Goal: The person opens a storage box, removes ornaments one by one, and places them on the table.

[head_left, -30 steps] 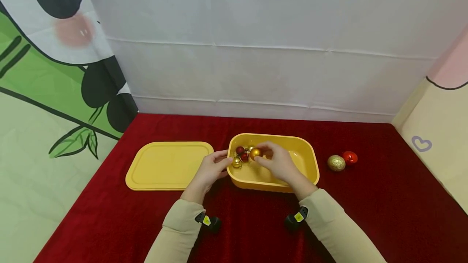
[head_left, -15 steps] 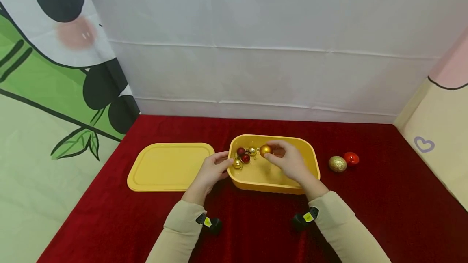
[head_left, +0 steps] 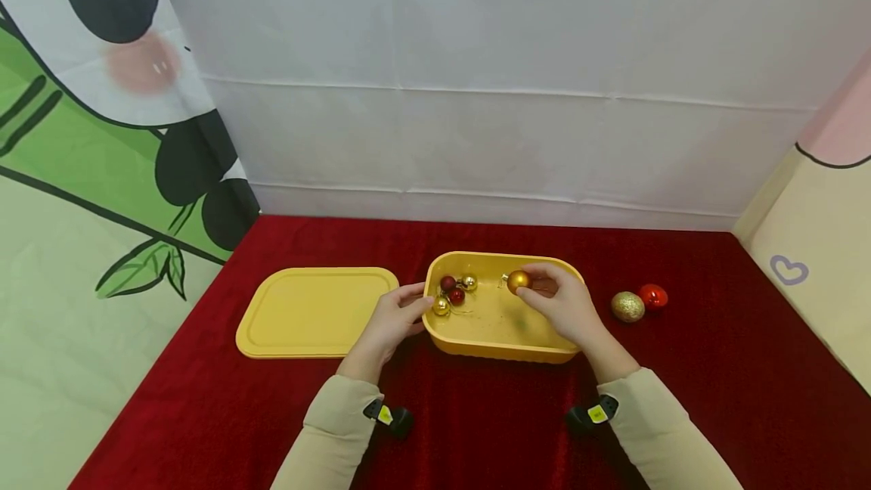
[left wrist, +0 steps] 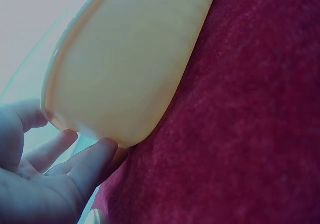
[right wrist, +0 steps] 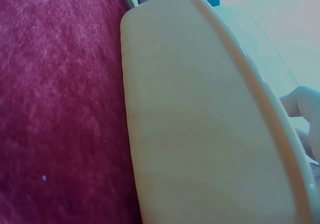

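Above the right half of a yellow plastic box (head_left: 500, 348), my right hand (head_left: 563, 307) pinches a gold Christmas bauble (head_left: 517, 282) between thumb and fingertips. The bauble's cap points left. My left hand (head_left: 389, 324) holds the box's left end, its thumb at the rim and the fingers (left wrist: 92, 166) against the outer wall. Inside the box, at the left end, lie a dark red bauble (head_left: 447, 283), a red bauble (head_left: 457, 296) and small gold baubles (head_left: 441, 306). The right wrist view shows mostly the box's outer wall (right wrist: 200, 108); the bauble is hidden there.
A flat yellow lid (head_left: 313, 312) lies left of the box on the red cloth (head_left: 476, 429). Right of the box, a glittery gold bauble (head_left: 627, 307) touches a shiny red bauble (head_left: 653, 296). A pale hanging cloth (head_left: 490, 150) stands behind the table.
My right hand has carried the gold bauble to the right, away from the cluster at the box's left end. My left hand has stayed at the box's left end.
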The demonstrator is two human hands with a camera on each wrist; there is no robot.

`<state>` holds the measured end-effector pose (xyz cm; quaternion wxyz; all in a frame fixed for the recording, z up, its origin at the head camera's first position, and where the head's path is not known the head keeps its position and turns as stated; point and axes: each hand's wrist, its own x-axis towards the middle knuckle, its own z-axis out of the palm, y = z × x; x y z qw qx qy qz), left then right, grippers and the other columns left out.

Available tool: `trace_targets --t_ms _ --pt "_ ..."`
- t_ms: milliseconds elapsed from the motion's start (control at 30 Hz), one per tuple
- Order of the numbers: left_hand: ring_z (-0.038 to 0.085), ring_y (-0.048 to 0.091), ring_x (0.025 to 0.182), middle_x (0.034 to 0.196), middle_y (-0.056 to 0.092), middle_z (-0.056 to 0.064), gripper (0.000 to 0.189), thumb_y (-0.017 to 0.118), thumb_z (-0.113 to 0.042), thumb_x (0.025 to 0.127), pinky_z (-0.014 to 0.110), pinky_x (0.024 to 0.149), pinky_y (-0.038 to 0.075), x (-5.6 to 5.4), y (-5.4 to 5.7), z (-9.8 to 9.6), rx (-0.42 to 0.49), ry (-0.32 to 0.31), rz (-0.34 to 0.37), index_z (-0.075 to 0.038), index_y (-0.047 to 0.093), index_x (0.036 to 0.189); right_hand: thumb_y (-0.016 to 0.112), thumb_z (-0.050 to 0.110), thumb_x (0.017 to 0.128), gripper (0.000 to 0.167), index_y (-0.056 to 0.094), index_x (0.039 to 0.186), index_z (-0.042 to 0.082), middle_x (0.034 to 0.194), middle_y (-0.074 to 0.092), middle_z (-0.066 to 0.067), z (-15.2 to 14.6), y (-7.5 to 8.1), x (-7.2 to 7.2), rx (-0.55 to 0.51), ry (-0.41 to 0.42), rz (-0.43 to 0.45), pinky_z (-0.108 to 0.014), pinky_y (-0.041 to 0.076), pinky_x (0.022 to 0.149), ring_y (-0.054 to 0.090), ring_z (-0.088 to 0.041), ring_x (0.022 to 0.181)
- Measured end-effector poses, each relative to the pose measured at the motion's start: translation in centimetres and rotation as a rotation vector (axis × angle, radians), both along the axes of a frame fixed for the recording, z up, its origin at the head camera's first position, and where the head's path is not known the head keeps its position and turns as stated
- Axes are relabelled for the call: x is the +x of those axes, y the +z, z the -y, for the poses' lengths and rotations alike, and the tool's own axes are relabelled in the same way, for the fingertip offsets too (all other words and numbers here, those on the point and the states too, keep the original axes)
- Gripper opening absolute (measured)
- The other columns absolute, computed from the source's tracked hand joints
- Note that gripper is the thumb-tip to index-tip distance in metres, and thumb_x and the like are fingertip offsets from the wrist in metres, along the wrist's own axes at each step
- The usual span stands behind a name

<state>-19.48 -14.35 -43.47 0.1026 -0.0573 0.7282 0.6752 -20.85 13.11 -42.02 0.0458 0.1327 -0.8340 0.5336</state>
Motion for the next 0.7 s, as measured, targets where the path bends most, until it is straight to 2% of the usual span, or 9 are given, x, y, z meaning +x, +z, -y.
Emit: trace_targets --t_ms 167,333,433,700 --pt "0.026 0.062 0.108 0.127 0.058 0.019 0.041 0.058 -0.016 0.094 0.041 0.087 0.054 0.0 -0.1 0.0 0.008 -0.002 -0.003 -0.005 0.052 0.133 0.072 0.014 0.084 0.037 0.062 0.117 0.003 0.113 0.065 -0.016 -0.8 0.3 0.6 -0.02 -0.029 0.008 -0.015 0.052 0.077 0.066 -0.022 0.097" --pt "0.027 0.062 0.109 0.127 0.058 0.021 0.041 0.057 -0.016 0.094 0.041 0.087 0.054 0.0 -0.2 -0.1 0.002 -0.01 -0.01 -0.004 0.052 0.133 0.07 0.014 0.085 0.037 0.061 0.119 0.002 0.115 0.065 -0.018 -1.9 0.4 1.1 -0.049 -0.091 -0.003 -0.011 0.05 0.079 0.061 0.0 0.093" --pt "0.027 0.061 0.11 0.127 0.058 0.019 0.041 0.058 -0.017 0.094 0.041 0.087 0.054 0.0 -0.2 0.0 -0.001 -0.01 -0.003 -0.005 0.052 0.133 0.07 0.014 0.086 0.038 0.06 0.12 0.001 0.118 0.063 -0.018 -2.4 0.5 1.2 -0.073 -0.123 -0.014 -0.009 0.05 0.079 0.058 0.008 0.091" --pt "0.028 0.061 0.111 0.129 0.057 0.019 0.043 0.058 -0.018 0.094 0.041 0.089 0.053 0.0 0.0 0.2 -0.007 -0.013 -0.003 -0.006 0.051 0.134 0.068 0.015 0.088 0.038 0.058 0.121 0.0 0.118 0.062 -0.017 -3.9 0.8 1.0 -0.061 -0.183 -0.061 -0.006 0.048 0.078 0.056 0.012 0.09"
